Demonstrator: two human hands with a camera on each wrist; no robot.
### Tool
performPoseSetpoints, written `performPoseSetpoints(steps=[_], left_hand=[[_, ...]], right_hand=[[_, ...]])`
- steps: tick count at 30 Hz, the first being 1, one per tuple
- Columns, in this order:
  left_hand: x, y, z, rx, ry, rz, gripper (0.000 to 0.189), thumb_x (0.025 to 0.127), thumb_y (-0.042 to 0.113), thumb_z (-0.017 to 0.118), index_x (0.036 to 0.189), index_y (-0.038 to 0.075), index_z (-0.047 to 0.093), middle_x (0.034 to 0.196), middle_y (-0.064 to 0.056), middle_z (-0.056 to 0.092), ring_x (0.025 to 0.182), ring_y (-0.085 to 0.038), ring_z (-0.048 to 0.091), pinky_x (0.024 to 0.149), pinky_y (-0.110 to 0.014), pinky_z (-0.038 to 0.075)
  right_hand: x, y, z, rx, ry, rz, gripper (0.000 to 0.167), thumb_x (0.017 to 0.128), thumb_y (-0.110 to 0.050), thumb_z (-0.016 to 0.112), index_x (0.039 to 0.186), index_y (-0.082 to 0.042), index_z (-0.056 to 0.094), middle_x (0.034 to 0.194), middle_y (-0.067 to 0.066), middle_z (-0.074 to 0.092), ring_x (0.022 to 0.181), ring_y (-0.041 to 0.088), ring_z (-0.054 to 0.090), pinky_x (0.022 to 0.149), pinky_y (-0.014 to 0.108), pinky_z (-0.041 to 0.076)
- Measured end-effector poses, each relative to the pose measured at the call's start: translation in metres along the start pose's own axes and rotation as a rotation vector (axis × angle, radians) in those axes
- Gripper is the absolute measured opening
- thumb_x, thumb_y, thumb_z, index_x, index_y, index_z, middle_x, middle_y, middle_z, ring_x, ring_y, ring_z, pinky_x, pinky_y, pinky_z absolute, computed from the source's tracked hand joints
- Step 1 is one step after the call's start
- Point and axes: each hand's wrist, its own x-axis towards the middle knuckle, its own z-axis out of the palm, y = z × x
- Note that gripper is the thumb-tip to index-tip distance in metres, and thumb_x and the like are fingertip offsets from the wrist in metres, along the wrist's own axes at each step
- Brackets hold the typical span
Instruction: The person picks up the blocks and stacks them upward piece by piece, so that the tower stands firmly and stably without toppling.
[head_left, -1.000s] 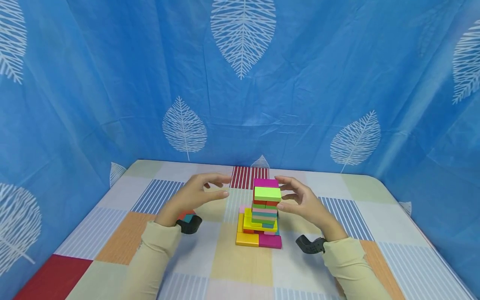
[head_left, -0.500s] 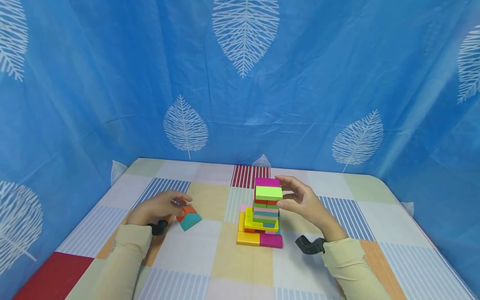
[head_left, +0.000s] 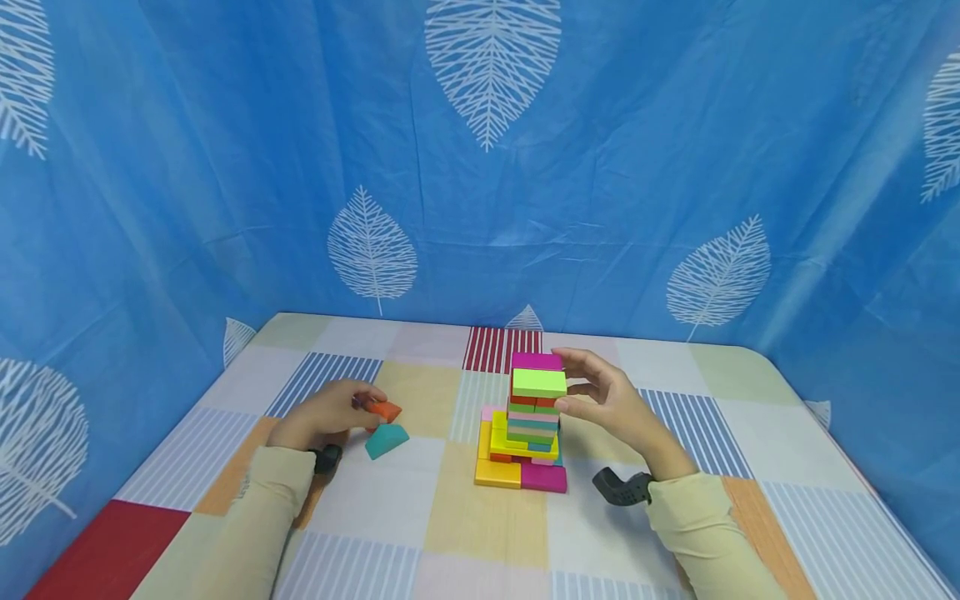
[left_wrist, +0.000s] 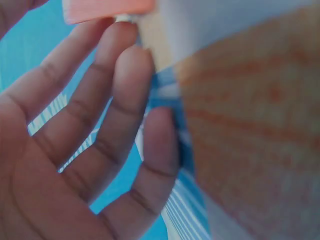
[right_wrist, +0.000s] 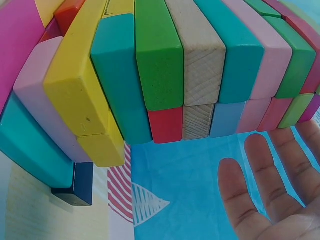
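Note:
In the head view, my left hand (head_left: 330, 412) pinches an orange block (head_left: 386, 410) by its left end, close over the tablecloth. The left wrist view shows that orange block (left_wrist: 110, 7) at the fingertips, cut off by the top edge. A teal block (head_left: 387, 441) with slanted sides lies just in front of it. My right hand (head_left: 609, 400) is at the right side of a tower of coloured blocks (head_left: 534, 425), thumb toward the front and fingers behind. In the right wrist view its relaxed fingers (right_wrist: 260, 160) reach the upper layers, topped by lime and magenta blocks.
The tower stands on a wider base of yellow and magenta blocks (head_left: 543, 478), near the middle of the patchwork tablecloth (head_left: 480, 533). A blue curtain (head_left: 600, 167) with white leaves hangs behind the table and along both sides.
My left hand has moved from beside the tower to the two loose blocks at the left and taken the orange one, parting it from the teal one. The right hand stays at the tower.

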Motion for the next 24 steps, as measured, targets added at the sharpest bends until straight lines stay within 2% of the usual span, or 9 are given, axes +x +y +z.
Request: performPoseSetpoints(steps=[2, 8, 11, 13, 16, 20, 22, 24], left_hand=[[0.002, 0.001, 0.003, 0.036, 0.027, -0.004, 0.041, 0.088, 0.005, 0.083, 0.125, -0.009, 0.071, 0.104, -0.011, 0.069, 0.093, -0.024, 0.058, 0.081, -0.035, 0.050], [0.004, 0.007, 0.009, 0.079, 0.084, -0.073, 0.042, 0.082, 0.009, 0.089, 0.117, -0.006, 0.073, 0.101, -0.010, 0.068, 0.092, -0.026, 0.057, 0.080, -0.036, 0.051], [0.006, 0.011, 0.009, 0.116, 0.108, -0.059, 0.039, 0.081, 0.010, 0.088, 0.114, -0.004, 0.073, 0.100, -0.010, 0.068, 0.092, -0.026, 0.059, 0.082, -0.038, 0.054], [0.007, 0.015, 0.008, 0.125, 0.141, -0.014, 0.039, 0.083, 0.011, 0.087, 0.116, -0.004, 0.073, 0.102, -0.010, 0.070, 0.094, -0.026, 0.060, 0.085, -0.039, 0.055], [0.011, 0.030, 0.006, 0.108, 0.231, 0.109, 0.038, 0.089, 0.011, 0.084, 0.121, -0.005, 0.072, 0.103, -0.011, 0.072, 0.095, -0.026, 0.064, 0.087, -0.040, 0.058], [0.014, 0.066, 0.008, 0.008, 0.361, 0.277, 0.037, 0.094, 0.007, 0.080, 0.127, -0.005, 0.070, 0.111, -0.016, 0.074, 0.099, -0.029, 0.069, 0.090, -0.041, 0.061], [0.017, 0.088, 0.011, -0.070, 0.389, 0.342, 0.037, 0.096, 0.006, 0.079, 0.130, -0.004, 0.069, 0.117, -0.018, 0.074, 0.104, -0.031, 0.069, 0.093, -0.040, 0.059], [0.021, 0.110, 0.016, -0.130, 0.387, 0.399, 0.036, 0.098, 0.006, 0.079, 0.131, -0.003, 0.069, 0.121, -0.019, 0.073, 0.108, -0.032, 0.069, 0.095, -0.039, 0.059]], right_hand=[[0.000, 0.000, 0.000, -0.001, 0.000, 0.000, 0.064, 0.097, -0.005, 0.077, 0.153, 0.009, 0.050, 0.138, 0.027, 0.062, 0.120, 0.013, 0.061, 0.101, 0.024, 0.055], [0.000, -0.001, -0.001, -0.011, 0.000, -0.002, 0.064, 0.097, -0.006, 0.078, 0.153, 0.008, 0.050, 0.139, 0.026, 0.062, 0.120, 0.013, 0.061, 0.101, 0.026, 0.055], [0.000, 0.000, -0.002, -0.006, -0.001, -0.004, 0.065, 0.097, -0.005, 0.078, 0.153, 0.009, 0.049, 0.138, 0.027, 0.062, 0.120, 0.013, 0.061, 0.101, 0.025, 0.055], [0.000, 0.001, -0.001, -0.002, -0.003, -0.005, 0.065, 0.097, -0.005, 0.078, 0.153, 0.010, 0.049, 0.138, 0.027, 0.061, 0.121, 0.013, 0.061, 0.101, 0.025, 0.055], [0.000, 0.001, 0.000, 0.006, -0.006, -0.006, 0.065, 0.096, -0.005, 0.078, 0.153, 0.009, 0.049, 0.139, 0.028, 0.061, 0.121, 0.013, 0.061, 0.101, 0.024, 0.055], [0.000, 0.001, 0.000, 0.009, -0.002, -0.002, 0.065, 0.096, -0.006, 0.078, 0.153, 0.008, 0.050, 0.139, 0.027, 0.062, 0.121, 0.013, 0.061, 0.101, 0.024, 0.054], [0.000, 0.001, 0.000, 0.011, 0.000, 0.000, 0.065, 0.096, -0.007, 0.078, 0.153, 0.008, 0.049, 0.139, 0.027, 0.061, 0.121, 0.013, 0.061, 0.101, 0.024, 0.054], [0.000, 0.001, 0.000, 0.013, 0.002, 0.002, 0.065, 0.097, -0.007, 0.078, 0.153, 0.009, 0.049, 0.139, 0.028, 0.061, 0.121, 0.013, 0.061, 0.101, 0.024, 0.055]])
